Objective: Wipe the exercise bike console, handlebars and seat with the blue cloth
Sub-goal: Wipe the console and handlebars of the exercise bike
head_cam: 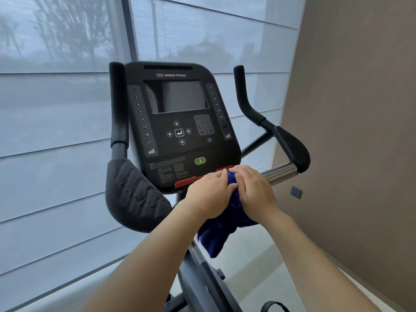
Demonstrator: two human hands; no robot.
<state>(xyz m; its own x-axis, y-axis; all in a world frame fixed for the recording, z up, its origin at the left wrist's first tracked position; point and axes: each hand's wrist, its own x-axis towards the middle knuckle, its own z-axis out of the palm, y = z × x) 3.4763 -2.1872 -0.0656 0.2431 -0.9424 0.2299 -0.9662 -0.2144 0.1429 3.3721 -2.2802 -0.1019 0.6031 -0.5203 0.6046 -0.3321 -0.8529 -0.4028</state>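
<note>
Both forearms reach up to where the left hand point(208, 194) and right hand point(254, 190) close together around the bunched blue cloth point(227, 224) just below the console point(180, 122) (probably gathering it into a wiping pad).

Centre of frame crowded: console point(177, 122) fills the middle, left elbow pad point(132, 194) juts toward lower left, right handlebar point(254, 113) and chrome bar point(281, 173) block centre right. Both hands bunched at console's lower edge. Open air lower right along brown wall point(349, 109); far left open before window blind point(49, 131).
</note>
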